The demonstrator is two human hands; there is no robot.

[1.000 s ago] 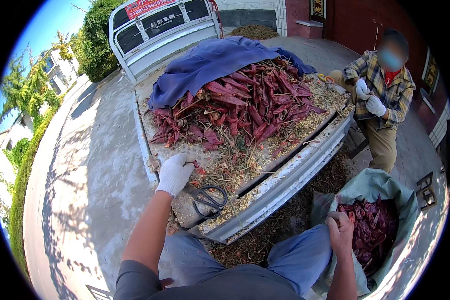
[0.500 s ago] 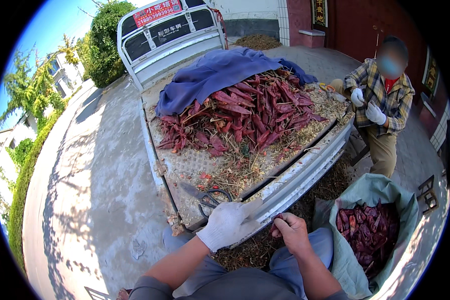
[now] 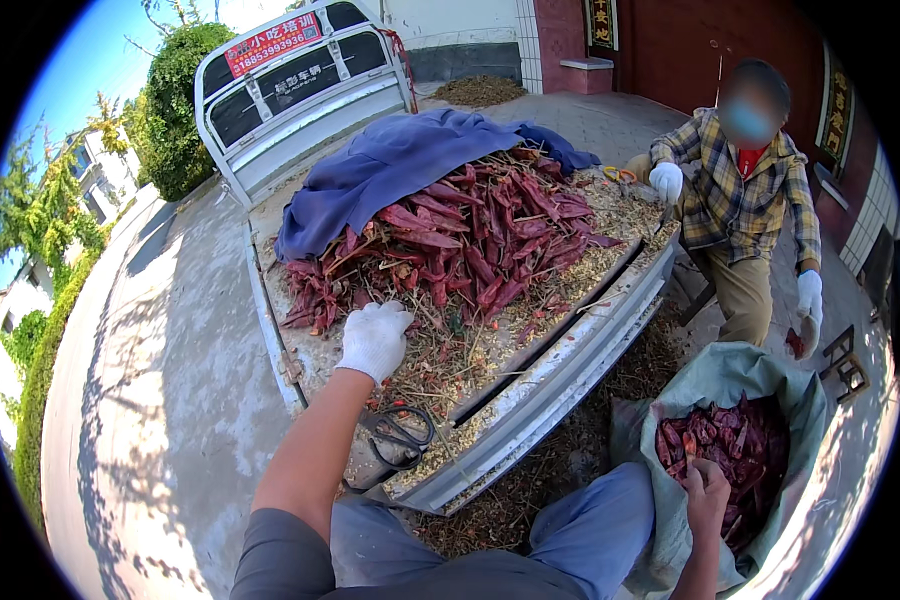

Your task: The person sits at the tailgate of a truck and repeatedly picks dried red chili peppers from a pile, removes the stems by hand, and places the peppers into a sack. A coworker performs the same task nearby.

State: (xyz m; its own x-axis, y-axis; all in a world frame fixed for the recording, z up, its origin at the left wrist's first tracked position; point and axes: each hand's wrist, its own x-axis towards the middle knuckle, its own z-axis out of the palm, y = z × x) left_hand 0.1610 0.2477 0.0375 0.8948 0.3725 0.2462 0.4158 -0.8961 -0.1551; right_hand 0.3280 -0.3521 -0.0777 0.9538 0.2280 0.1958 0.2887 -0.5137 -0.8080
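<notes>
Dried red chilies (image 3: 490, 225) lie heaped on the flat truck bed, partly under a blue cloth (image 3: 400, 165). My left hand (image 3: 375, 342), in a white knitted glove, reaches to the near left edge of the heap. Its fingers bend down toward the chilies and their tips are hidden. Bare, my right hand (image 3: 708, 490) is over the mouth of a pale green woven sack (image 3: 800, 400) holding more dried chilies (image 3: 745, 450). The fingers there are drawn in against the chilies; whether one is between them is not clear. Black-handled scissors (image 3: 402, 432) rest below my left hand.
A metal rail (image 3: 560, 375) edges the truck bed in front of my knees. Stems and scraps (image 3: 490, 520) cover the ground under it. A co-worker (image 3: 740, 200) in a checked shirt and white gloves sits at right, beside a small stool (image 3: 846, 365). Orange-handled scissors (image 3: 620, 175) lie near them.
My left hand has gone from the bed's edge to the heap. My right hand has moved from my lap to the sack. The co-worker's hands have parted, one lowering beside the sack with a chili.
</notes>
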